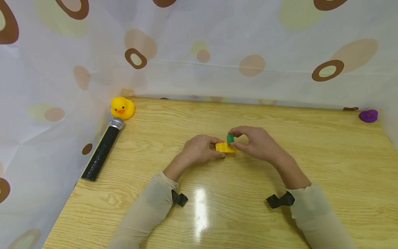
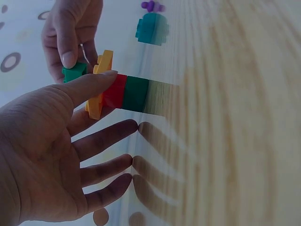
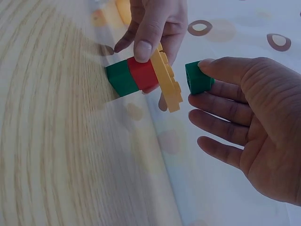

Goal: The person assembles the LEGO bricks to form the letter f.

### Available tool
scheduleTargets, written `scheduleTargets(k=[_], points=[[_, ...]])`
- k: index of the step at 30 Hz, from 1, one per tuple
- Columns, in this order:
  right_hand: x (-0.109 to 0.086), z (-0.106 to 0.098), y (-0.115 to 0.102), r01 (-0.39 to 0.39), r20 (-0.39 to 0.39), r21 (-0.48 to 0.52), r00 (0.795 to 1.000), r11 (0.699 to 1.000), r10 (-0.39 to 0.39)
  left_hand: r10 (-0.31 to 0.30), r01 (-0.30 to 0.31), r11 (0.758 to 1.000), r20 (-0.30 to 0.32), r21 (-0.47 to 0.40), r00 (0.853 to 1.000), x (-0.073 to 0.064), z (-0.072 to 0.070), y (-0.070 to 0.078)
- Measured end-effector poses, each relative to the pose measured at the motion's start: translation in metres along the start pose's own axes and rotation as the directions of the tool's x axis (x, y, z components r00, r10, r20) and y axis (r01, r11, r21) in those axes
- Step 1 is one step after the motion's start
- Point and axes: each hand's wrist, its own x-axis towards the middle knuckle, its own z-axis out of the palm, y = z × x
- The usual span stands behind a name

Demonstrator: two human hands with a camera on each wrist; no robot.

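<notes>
Right hand (image 1: 259, 142): forearm angling inward, fingers closed to a brick's width, thumb and index pinching 1 small green brick (image 3: 200, 84); other 3 fingers extended, slightly spread. Left hand (image 1: 200, 148): thumb and index gripping red brick (image 3: 142, 74) and yellow block (image 3: 167, 84); other 3 fanned, tips at desk (image 1: 174, 119). Between both hands' fingers: yellow block atop red, lower green brick (image 3: 122, 78) beneath. Small green brick just above yellow, gap visible. Well left of left fingers: microphone (image 1: 104, 148), duck (image 1: 125, 110). Far right of right fingers: purple object (image 1: 368, 117).
</notes>
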Motion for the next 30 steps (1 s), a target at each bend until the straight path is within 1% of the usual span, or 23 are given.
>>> scheduleTargets(k=[7, 11, 19, 30], points=[[0.001, 0.007, -0.001, 0.035, -0.018, 0.014, 0.999, 0.999, -0.035, 0.005, -0.005, 1.000, -0.002, 0.005, 1.000, 0.000, 0.000, 0.000], [0.002, 0.010, -0.001, 0.045, -0.013, 0.020, 0.999, 0.999, -0.044, 0.005, -0.005, 1.000, -0.003, 0.007, 1.000, 0.001, 0.000, 0.000], [0.003, 0.014, -0.005, 0.016, 0.020, 0.033, 1.000, 0.999, -0.017, -0.002, 0.002, 1.000, 0.004, 0.007, 1.000, -0.001, 0.000, 0.001], [0.004, 0.017, -0.007, 0.021, 0.034, -0.001, 0.999, 1.000, -0.021, 0.017, -0.018, 1.000, 0.003, 0.015, 1.000, -0.001, 0.000, 0.000]])
